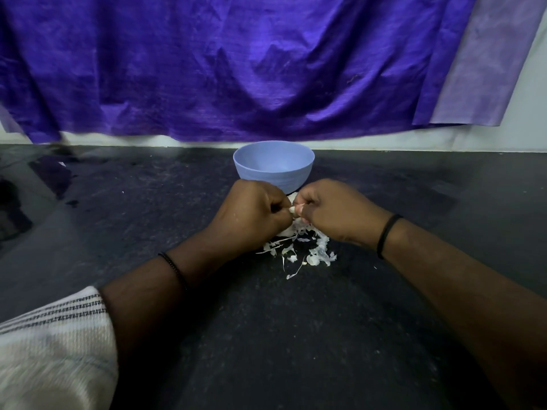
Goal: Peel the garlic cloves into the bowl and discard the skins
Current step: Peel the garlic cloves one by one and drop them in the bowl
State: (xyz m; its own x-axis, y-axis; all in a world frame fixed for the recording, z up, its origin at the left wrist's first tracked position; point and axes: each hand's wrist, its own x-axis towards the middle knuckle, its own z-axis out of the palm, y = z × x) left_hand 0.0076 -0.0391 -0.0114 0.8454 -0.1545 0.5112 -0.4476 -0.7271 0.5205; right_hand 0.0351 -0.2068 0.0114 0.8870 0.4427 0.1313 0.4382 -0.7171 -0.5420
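Note:
A pale blue bowl (273, 167) stands on the dark counter, just behind my hands; its inside is hidden from this angle. My left hand (251, 211) and my right hand (334, 211) meet in front of it, both with curled fingers pinching one small white garlic clove (293, 211) between them. Only the tip of the clove shows. Below and slightly right of the hands lies a loose heap of white garlic skins (307, 250) on the counter.
The black speckled counter (266, 335) stretches wide on all sides. A purple cloth (236, 69) hangs on the wall behind the bowl. A striped whitish sleeve (53, 344) fills the lower left corner.

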